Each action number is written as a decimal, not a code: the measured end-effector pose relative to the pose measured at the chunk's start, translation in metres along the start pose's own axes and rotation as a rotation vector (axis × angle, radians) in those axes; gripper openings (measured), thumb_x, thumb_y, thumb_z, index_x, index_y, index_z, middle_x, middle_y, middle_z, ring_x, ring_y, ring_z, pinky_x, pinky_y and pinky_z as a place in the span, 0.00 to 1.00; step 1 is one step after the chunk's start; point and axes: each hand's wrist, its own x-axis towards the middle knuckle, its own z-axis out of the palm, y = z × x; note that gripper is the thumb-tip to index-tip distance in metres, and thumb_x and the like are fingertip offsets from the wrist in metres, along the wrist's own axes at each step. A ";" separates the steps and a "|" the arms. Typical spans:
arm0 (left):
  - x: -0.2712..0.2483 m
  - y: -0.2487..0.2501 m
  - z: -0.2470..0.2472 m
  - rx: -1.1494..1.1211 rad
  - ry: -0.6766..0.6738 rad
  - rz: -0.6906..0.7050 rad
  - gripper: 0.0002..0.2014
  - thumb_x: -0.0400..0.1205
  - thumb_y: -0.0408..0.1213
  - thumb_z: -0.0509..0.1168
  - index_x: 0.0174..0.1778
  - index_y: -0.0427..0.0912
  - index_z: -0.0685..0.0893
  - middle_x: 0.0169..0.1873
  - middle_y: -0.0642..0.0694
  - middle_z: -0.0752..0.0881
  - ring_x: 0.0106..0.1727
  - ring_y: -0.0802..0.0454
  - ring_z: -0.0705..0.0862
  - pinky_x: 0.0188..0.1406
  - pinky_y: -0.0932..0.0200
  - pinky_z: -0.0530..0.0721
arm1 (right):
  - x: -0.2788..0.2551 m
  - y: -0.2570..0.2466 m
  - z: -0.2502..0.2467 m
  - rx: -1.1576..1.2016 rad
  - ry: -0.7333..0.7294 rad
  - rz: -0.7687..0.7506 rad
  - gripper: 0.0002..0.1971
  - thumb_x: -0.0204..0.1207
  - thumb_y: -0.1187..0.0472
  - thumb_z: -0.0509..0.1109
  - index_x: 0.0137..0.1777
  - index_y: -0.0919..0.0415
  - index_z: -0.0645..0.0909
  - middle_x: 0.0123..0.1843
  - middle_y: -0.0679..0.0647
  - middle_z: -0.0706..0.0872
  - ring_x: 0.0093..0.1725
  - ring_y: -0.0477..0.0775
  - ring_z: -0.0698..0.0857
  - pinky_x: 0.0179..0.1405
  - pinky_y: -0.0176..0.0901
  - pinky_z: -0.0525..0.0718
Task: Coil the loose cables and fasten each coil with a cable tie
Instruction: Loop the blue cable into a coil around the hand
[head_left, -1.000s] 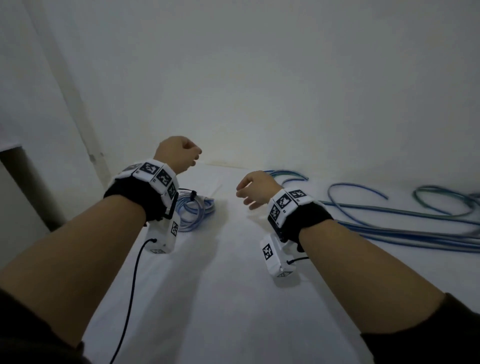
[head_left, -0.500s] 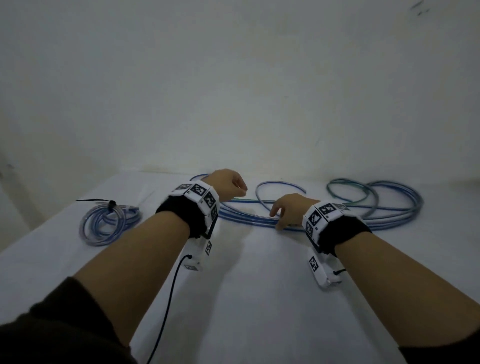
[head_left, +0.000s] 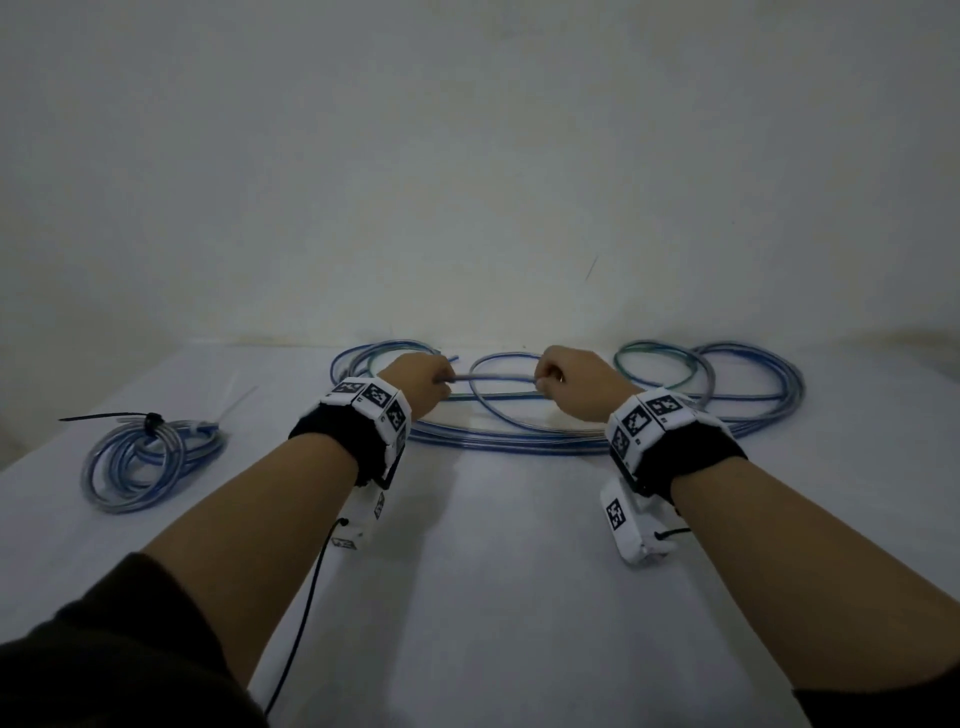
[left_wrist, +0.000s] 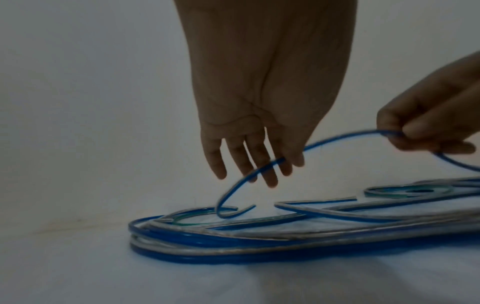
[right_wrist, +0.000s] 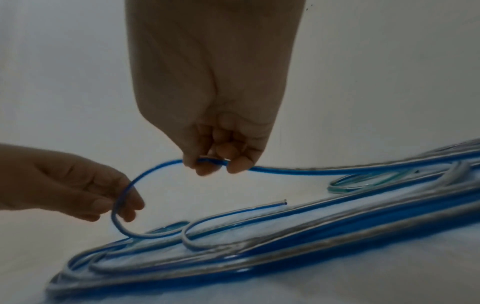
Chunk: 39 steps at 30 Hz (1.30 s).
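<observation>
Loose blue and clear cables (head_left: 519, 441) lie in long loops across the far middle of the white table (head_left: 493, 597). My left hand (head_left: 415, 376) and right hand (head_left: 566, 382) hold one blue strand (head_left: 493, 378) raised between them above the pile. In the right wrist view my right hand (right_wrist: 218, 162) pinches the strand (right_wrist: 155, 166) between thumb and fingertips. My left hand (right_wrist: 78, 185) holds it lightly where it curves down to the pile (right_wrist: 259, 257). In the left wrist view the strand (left_wrist: 337, 137) crosses my left hand's (left_wrist: 259, 164) hanging fingers.
A coiled blue cable bundle (head_left: 140, 462) lies at the table's left, bound with a black cable tie (head_left: 148, 423). A pale loose cable tie (head_left: 236, 405) lies just behind it. A plain wall (head_left: 467, 182) rises right behind the cables.
The view has swung right, away from the tied coil. Both hands have moved to the loose cables and lifted one strand between them.
</observation>
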 end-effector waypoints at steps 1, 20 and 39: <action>0.000 -0.002 -0.002 -0.006 0.043 -0.008 0.13 0.85 0.35 0.58 0.62 0.36 0.81 0.59 0.36 0.82 0.60 0.39 0.79 0.54 0.56 0.73 | -0.002 0.000 -0.004 0.062 0.054 -0.012 0.05 0.78 0.60 0.67 0.48 0.61 0.76 0.40 0.52 0.80 0.39 0.51 0.77 0.41 0.42 0.73; -0.039 0.004 -0.022 -0.419 0.155 0.088 0.05 0.85 0.32 0.56 0.50 0.38 0.78 0.45 0.40 0.85 0.47 0.45 0.84 0.54 0.52 0.83 | -0.005 -0.047 -0.015 0.076 0.637 -0.129 0.10 0.83 0.68 0.55 0.51 0.70 0.77 0.42 0.60 0.80 0.39 0.55 0.74 0.38 0.42 0.67; -0.066 0.028 -0.052 -1.389 0.176 -0.005 0.15 0.87 0.35 0.47 0.43 0.37 0.77 0.18 0.53 0.66 0.17 0.58 0.63 0.18 0.67 0.69 | -0.024 -0.042 -0.019 -0.070 0.541 0.177 0.09 0.81 0.70 0.54 0.52 0.61 0.75 0.40 0.57 0.80 0.35 0.60 0.76 0.34 0.44 0.68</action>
